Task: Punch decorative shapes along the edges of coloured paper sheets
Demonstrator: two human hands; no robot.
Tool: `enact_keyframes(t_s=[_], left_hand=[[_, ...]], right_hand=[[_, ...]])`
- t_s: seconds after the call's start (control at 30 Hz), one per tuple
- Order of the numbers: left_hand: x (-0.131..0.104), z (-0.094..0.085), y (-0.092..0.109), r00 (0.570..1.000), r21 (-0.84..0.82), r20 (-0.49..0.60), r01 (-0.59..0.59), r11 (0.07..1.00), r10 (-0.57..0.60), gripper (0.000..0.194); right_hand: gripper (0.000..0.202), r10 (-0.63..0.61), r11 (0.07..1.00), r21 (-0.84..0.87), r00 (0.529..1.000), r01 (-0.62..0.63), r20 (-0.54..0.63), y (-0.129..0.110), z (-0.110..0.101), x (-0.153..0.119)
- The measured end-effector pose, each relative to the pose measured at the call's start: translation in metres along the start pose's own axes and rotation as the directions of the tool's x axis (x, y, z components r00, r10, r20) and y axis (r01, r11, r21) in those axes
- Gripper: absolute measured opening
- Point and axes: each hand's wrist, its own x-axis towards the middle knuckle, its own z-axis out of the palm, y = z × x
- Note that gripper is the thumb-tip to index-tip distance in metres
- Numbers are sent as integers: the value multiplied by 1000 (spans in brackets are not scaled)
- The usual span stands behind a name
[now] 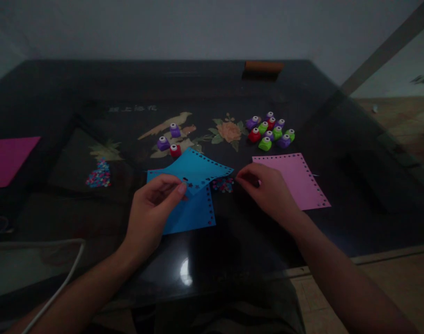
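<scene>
I am at a dark, glossy tabletop [205,88] in a dim room, its far edge up against a pale wall [163,28], with a light brown floor [323,294] beyond its right side. A bird design [168,124] and a rose design [229,131] show on the surface, and light glares near the front edge. A brown roll [264,67] lies by the far edge, right of the middle. Towards the back right, a cluster of purple, red and green punches [277,132] sits together, and three more punches [175,130] stand left of the middle. A magenta sheet [9,162] lies at the left, a heap of confetti [99,177] nearer the middle, and a white cable [70,271] crosses the front left corner.

My left hand [147,211] pinches the near edge of a raised blue sheet [194,168] between thumb and fingers, tilted above a lower blue sheet [185,215] near the front, left of centre. My right hand [274,188] has thumb and forefinger pressed together, just beside the raised sheet's right corner; I cannot tell if anything is between them. A smaller confetti pile [225,185] lies near those fingertips, and a pink sheet [297,183] with holed edges lies beside that hand.
</scene>
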Motion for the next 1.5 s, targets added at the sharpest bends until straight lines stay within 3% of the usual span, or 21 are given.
enact_keyframes(t_s=[0.17, 0.43, 0.73, 0.87, 0.97, 1.07, 1.2, 1.33, 1.5], left_hand=[[0, -1, -3, 1000, -16, -10, -4, 1000, 4, 14], [0, -1, -1, 1000, -17, -8, 4, 1000, -4, 16], [0, 1, 0, 999, -71, -9, 32, 997, -32, 16], [0, 0, 1, 1000, -41, 5, 7, 999, -7, 13], [-1, -1, 0, 1000, -28, 2, 3, 1000, -3, 14], [-4, 0, 0, 1000, -22, -13, -21, 1000, 21, 14], [-9, 2, 3, 987, 52, -12, -160, 986, 161, 11], [-13, 3, 5, 950, 160, 67, -312, 937, 305, 8], [-16, 4, 2, 919, 324, 172, -392, 861, 353, 7]], right_hand=[[11, -30, 999, -29, 996, 32, 83, -3, 12, -1], [10, -72, 988, -127, 991, 87, 117, -5, 18, 1], [15, -83, 989, -113, 991, 95, 107, -5, 17, 1], [14, -75, 997, -5, 996, 75, 53, -7, 13, 1], [17, -27, 975, 222, 994, 4, 103, -12, 9, 0], [28, 46, 833, 515, 953, -202, 300, -21, 9, -3], [39, 59, 488, 740, 864, -462, 500, -31, 14, -8], [36, 125, 276, 812, 857, -514, 500, -34, 19, -10], [22, 184, 147, 861, 869, -486, 459, -33, 18, -8]])
